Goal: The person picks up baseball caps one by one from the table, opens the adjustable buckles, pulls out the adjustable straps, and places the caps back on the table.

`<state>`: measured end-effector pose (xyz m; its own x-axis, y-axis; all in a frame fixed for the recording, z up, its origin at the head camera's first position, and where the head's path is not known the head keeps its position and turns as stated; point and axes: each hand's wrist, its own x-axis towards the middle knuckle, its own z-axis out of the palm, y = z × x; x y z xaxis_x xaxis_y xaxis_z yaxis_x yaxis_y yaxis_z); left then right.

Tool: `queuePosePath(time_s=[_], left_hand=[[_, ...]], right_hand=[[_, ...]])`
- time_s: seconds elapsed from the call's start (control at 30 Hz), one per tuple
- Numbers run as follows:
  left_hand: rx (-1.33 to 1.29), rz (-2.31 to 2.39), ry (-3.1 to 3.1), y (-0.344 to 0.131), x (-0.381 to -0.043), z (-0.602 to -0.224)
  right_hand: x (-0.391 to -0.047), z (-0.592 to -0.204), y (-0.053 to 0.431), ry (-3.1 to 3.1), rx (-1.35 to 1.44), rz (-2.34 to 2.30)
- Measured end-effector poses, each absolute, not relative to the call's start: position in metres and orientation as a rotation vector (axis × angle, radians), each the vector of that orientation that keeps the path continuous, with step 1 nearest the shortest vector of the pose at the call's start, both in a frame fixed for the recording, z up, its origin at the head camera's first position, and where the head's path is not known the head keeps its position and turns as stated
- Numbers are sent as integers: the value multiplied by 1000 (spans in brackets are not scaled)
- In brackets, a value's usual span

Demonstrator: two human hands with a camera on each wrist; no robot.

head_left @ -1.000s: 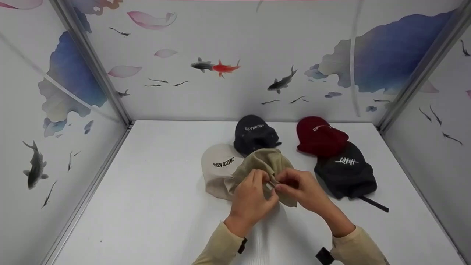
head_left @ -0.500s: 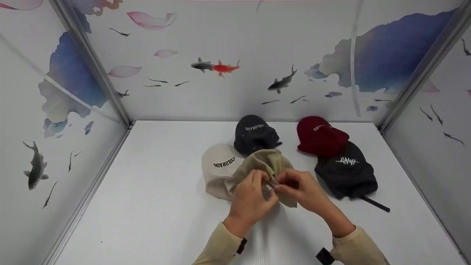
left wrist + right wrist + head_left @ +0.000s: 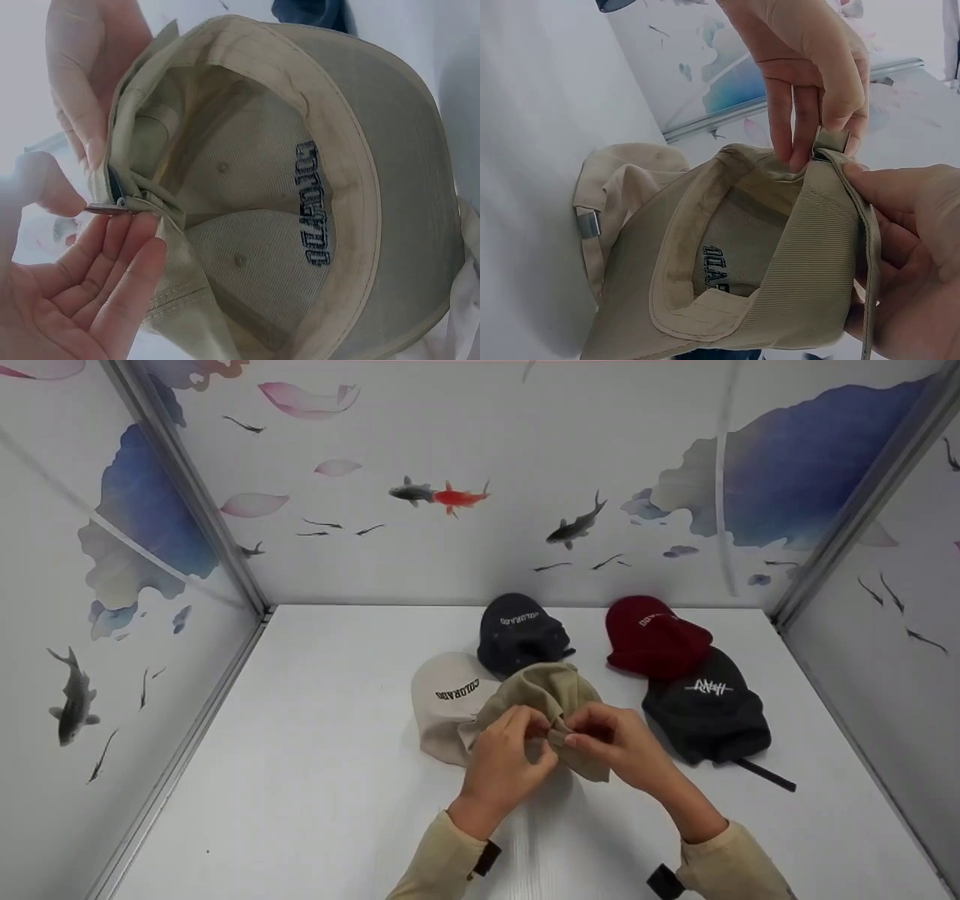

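A khaki baseball cap point(image 3: 525, 686) is between both hands, its inside and stitched lettering facing the left wrist camera. My left hand point(image 3: 499, 769) pinches the small metal buckle point(image 3: 105, 209) at the back of this cap between thumb and fingers. With thumb and fingers, my right hand point(image 3: 630, 746) grips the cap's back strap point(image 3: 872, 247) close beside the buckle. One length of that strap hangs down past the right hand in the right wrist view. How the strap runs inside the buckle is hard to make out.
A beige cap point(image 3: 442, 709) lies just left of the khaki one, partly behind it. Behind sits a navy cap point(image 3: 517, 637). To the right, a maroon cap point(image 3: 645, 637) touches a black cap point(image 3: 709, 724) with its strap sticking out. Printed panels wall the white table point(image 3: 300, 750).
My left hand has shifted slightly left and down, and its thumb has drawn back a little from the right hand. More of the strap shows at the right fingertips. The other caps stay put.
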<state>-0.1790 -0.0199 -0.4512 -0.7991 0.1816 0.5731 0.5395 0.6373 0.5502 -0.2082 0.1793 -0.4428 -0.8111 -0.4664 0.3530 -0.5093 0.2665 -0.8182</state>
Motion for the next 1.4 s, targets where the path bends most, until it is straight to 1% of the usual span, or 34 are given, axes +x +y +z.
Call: queuePosePath(time_s=[0.17, 0.37, 0.5, 0.73, 0.97, 1.23, 1.4], left_hand=[[-550, -1193, -2394, -22, -181, -449], [-516, -1284, -2398, -23, -182, -448], [-516, -1311, -2394, -21, -181, -449], [-592, -1365, -2369, -21, -181, -448], [-476, -1347, -2410, -24, -182, -449], [-477, -1484, -2435, -23, -187, -446], [-456, -1373, -2440, -20, -187, -447]], right_hand=[[-212, -445, 182, -2446, 1001, 1685], [-215, -443, 187, -2450, 1064, 1756], [-213, -441, 184, -2493, 1004, 1737], [-210, -444, 181, -2476, 843, 1714], [-211, -447, 181, -2444, 897, 1730], [-211, -451, 178, -2468, 900, 1677], [-211, -453, 176, -2444, 902, 1662]])
